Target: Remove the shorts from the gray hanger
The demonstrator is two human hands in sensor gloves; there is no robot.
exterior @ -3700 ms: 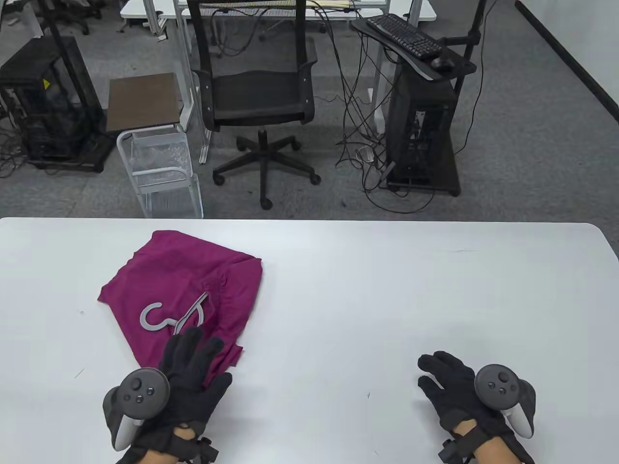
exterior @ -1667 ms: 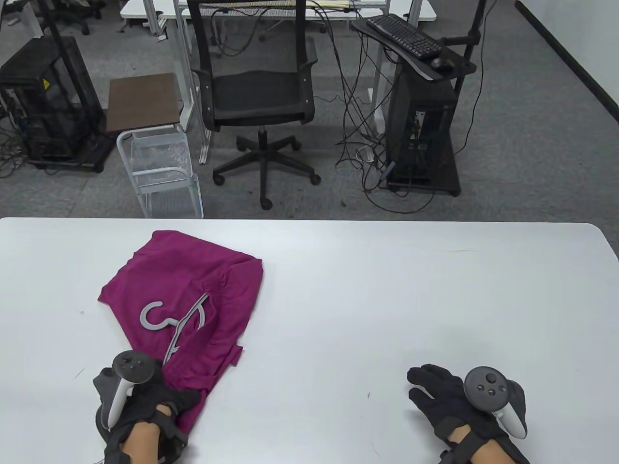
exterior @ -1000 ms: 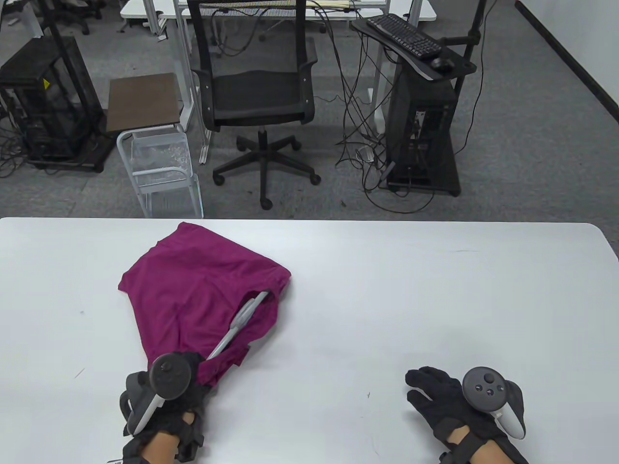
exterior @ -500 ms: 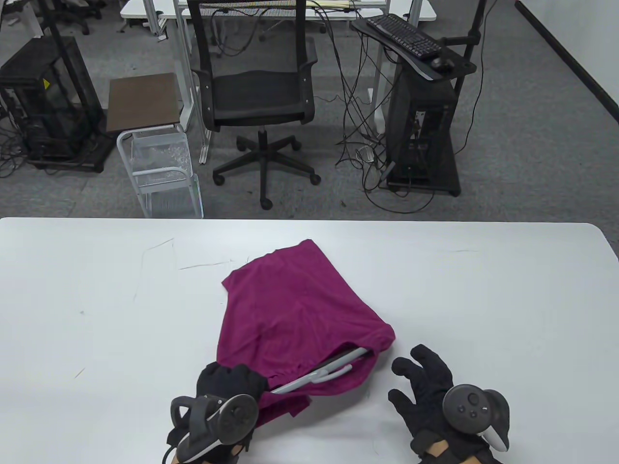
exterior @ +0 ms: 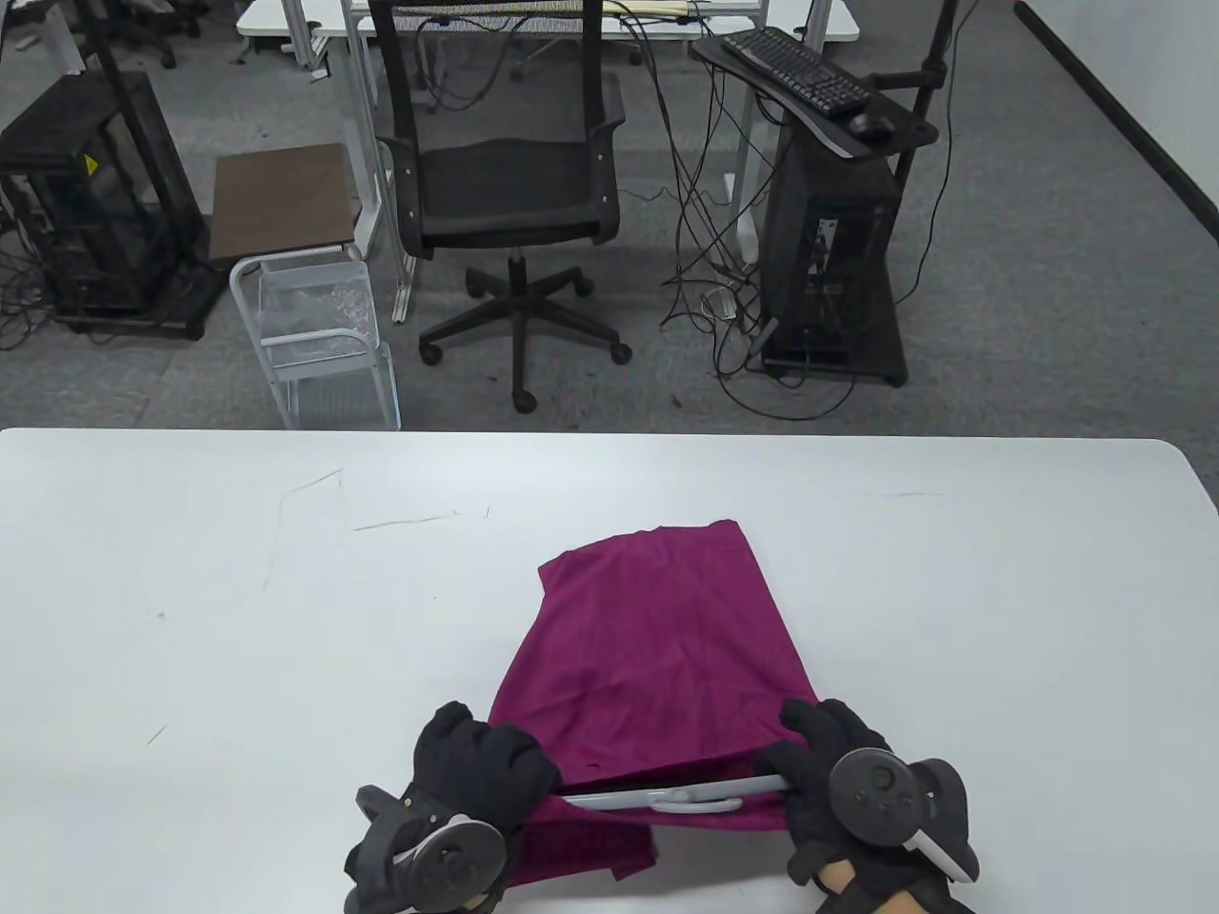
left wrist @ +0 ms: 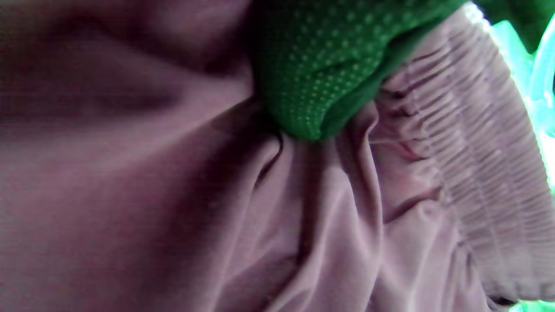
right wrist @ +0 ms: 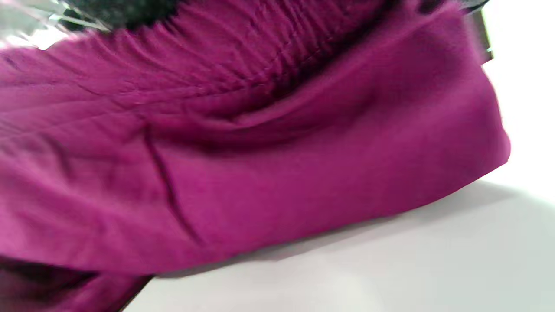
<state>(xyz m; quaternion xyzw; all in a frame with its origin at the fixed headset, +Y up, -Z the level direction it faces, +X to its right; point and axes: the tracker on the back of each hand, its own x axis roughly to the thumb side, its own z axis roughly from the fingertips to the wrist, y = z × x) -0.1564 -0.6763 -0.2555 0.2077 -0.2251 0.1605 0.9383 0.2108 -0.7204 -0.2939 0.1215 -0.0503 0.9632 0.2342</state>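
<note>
Near the front edge of the table [exterior: 857, 571], in the table view, the magenta shorts [exterior: 657, 647] are laid flat with the waistband toward the person and the legs pointing away. The gray hanger [exterior: 667, 793] is held level across the waistband: its left end is gripped, together with the cloth, by the closed left hand [exterior: 476, 771], and its right end by the right hand [exterior: 829, 762], whose fingers are curled over the bar and fabric. This two-ended hold is judged to steady the hanger so the waistband can be slipped off it. Compared with 0.5 s ago, the garment has been swung round and squared to the person, the hanger has been levelled, and the right hand, then spread open beside the shorts, has been closed on the hanger's end.

From the left wrist view, a dotted glove fingertip [left wrist: 312, 78] is seen pressed into bunched cloth beside the gathered elastic waistband [left wrist: 472, 164]; the colours are distorted.

From the right wrist view, blurred magenta fabric is seen draped down to the white tabletop, with the gathered band at the top; the fingers themselves cannot be made out clearly.
</note>
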